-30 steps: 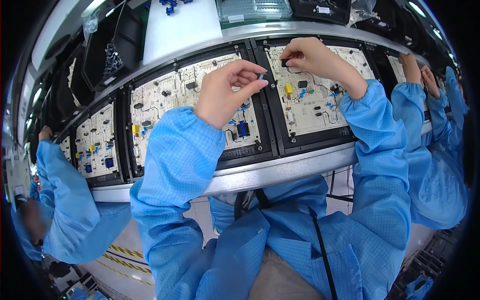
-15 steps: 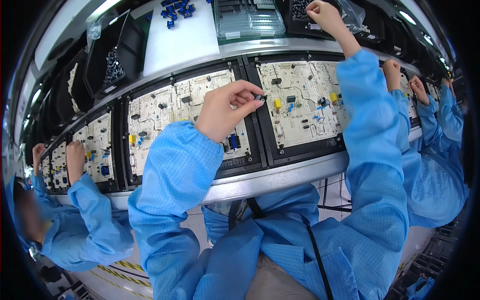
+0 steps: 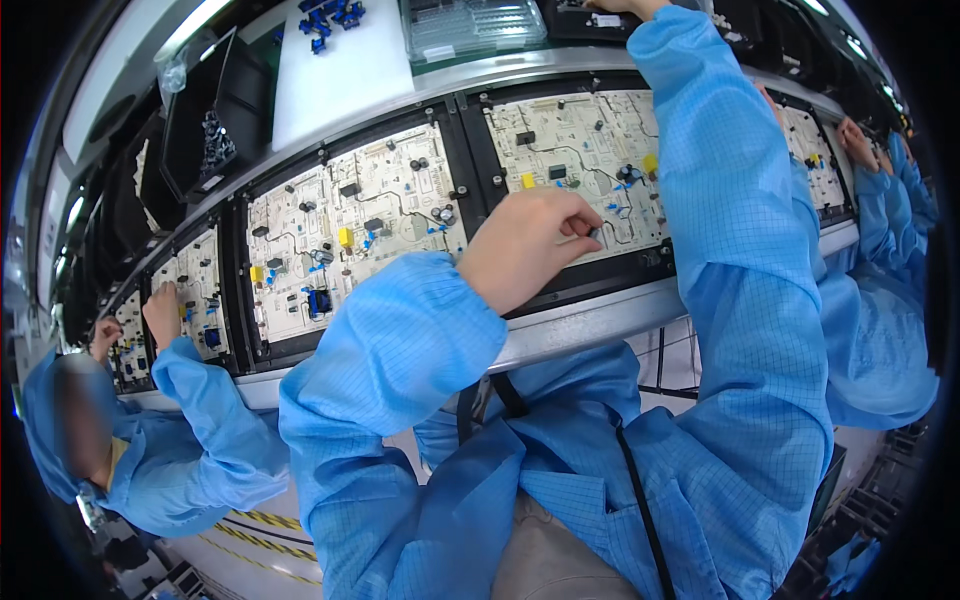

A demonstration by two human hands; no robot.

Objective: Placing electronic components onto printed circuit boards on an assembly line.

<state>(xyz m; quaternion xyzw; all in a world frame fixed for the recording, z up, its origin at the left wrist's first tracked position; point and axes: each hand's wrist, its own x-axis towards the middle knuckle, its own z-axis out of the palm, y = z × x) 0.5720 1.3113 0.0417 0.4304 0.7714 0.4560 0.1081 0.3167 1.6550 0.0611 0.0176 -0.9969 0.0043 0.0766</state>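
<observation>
My left hand (image 3: 532, 243) is low over the lower part of a pale circuit board (image 3: 600, 120), its thumb and fingertips pinched together. A small black component (image 3: 597, 233) shows at the fingertips, partly hidden by them; whether it touches the board I cannot tell. Around the hand the board carries a yellow block-shaped part (image 3: 529, 181), a dark relay-like block (image 3: 557, 172) and several small blue parts. My right hand (image 3: 640, 7) is stretched out to the far side, beside a dark bin. The top edge of the picture cuts it off, so its fingers barely show.
A second populated board (image 3: 345, 215) sits in a black frame (image 3: 465, 150) to the left. Behind are a white sheet (image 3: 340, 100) with blue parts (image 3: 325, 20), a clear tray (image 3: 475, 30) and a black bin (image 3: 220, 120). Co-workers' hands (image 3: 162, 315) are at boards on both sides.
My left hand has moved right and nearer, from the frame between the boards to the right board's lower part. My right hand has shifted up, partly out of view. The boards have shifted left in view.
</observation>
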